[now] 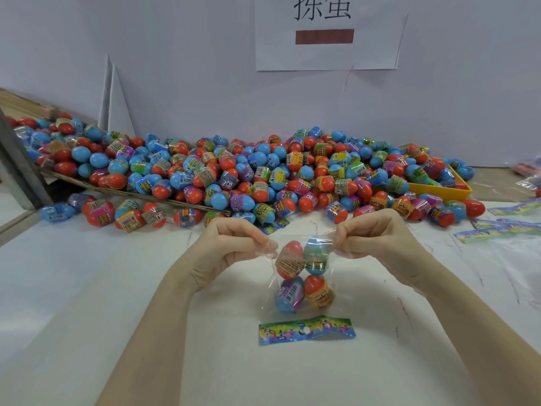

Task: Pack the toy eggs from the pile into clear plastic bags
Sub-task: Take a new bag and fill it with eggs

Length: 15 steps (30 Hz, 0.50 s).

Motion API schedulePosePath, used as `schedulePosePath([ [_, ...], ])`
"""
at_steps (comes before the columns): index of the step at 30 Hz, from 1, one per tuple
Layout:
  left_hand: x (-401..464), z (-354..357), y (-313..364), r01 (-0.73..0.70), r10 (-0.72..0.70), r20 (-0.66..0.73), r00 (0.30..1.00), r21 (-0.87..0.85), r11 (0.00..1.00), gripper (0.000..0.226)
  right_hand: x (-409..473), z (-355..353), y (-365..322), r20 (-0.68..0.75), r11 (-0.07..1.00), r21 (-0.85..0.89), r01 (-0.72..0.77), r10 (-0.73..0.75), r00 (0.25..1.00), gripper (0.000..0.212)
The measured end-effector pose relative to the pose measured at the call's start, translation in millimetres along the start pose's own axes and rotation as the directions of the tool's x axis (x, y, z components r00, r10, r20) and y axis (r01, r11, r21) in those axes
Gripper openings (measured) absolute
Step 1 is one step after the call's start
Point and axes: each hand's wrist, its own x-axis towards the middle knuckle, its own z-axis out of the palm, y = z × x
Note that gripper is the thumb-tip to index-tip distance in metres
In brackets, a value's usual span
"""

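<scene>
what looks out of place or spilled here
The egg pile has spilled past the cardboard sheet: loose eggs lie on the white table. At the right it buries a yellow tray. The bag held by both hands looks fine.

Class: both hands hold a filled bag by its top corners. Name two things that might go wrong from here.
1. The left hand and right hand only pinch the bag at its top; its four eggs might slip out if it tips.
2. The bag might drop onto the card below and shift it.
</scene>
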Motion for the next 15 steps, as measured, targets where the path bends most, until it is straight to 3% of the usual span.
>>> schedulePosePath([
  [7,0.3,-0.3,0.7,-0.015,0.015,0.011,1.0,0.055,0.998,0.026,0.0,-1.1,-0.5,0.032,1.0,-0.022,-0.016,0.016,0.999,0.047],
  [11,-0.1,0.2,2.7,-0.03,0.029,0.008,1.0,0.11,0.993,0.011,1.3,-1.7,1.9,0.054,0.999,-0.008,-0.031,0.031,0.998,0.041],
  [15,0.5,3.8,3.6,-0.042,0.057,-0.055,0.997,0.239,0.97,0.026,0.6,-2.7,2.2,0.075,0.999,-0.01,-0.036,0.037,0.997,0.043],
])
